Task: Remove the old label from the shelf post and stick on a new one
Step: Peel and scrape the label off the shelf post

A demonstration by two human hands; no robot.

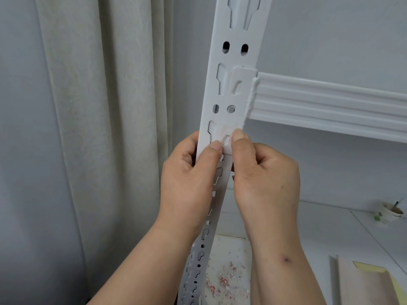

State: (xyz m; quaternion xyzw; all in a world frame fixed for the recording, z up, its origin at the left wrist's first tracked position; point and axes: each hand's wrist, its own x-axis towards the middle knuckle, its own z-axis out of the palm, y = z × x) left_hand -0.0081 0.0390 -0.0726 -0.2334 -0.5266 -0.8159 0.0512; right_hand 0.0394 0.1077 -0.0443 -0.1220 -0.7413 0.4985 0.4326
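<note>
At the bottom of the frame, just right of centre, red-and-white paper scraps [222, 280] lie scattered on the lower shelf [319, 234], most likely bits already scraped off the old label. At lower right sits a flat beige packet [363, 282] with a yellow sheet [370, 268] under it; whether the new label is there cannot be told.

In the middle of the frame both hands are on the white shelf post [231, 84]. The left hand [187, 172] wraps the post's left edge, fingers curled behind it and thumb pressed flat on the front face. The right hand [264, 172] has its fingers curled into the palm beside the post's right edge, with its thumb tip pressed on the face next to the left thumb. Between and just above the two thumbs is a faint pinkish patch of label residue [222, 130], so the old label looks nearly gone.

To finish this step well, brace the post firmly with the left hand and rub with the right thumbnail held low to the surface, working from the patch's edge inward and clearing the slots, so the new label sits on clean, smooth paint.

Further back, a white crossbeam [330, 102] runs right from the post; a small paper cup [393, 211] stands at far right, and a pale curtain [88, 106] hangs on the left.
</note>
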